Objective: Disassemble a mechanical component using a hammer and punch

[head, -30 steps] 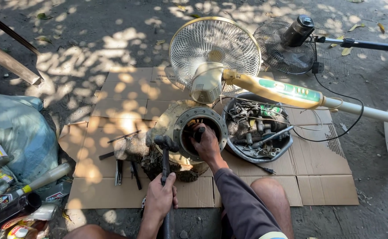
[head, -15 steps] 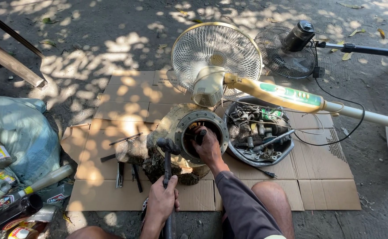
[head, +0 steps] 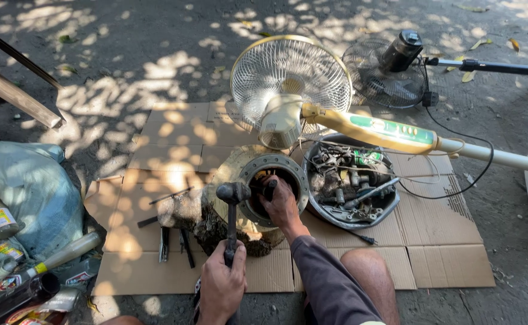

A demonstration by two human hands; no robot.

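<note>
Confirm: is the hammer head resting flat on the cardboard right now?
No. The left hand grips the hammer by its handle, head raised beside the round metal housing where the right hand reaches in.

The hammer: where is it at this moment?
In the head view the hammer stands low and centre, its handle gripped by the left hand, its head just left of the round metal housing that the right hand reaches into.
</note>
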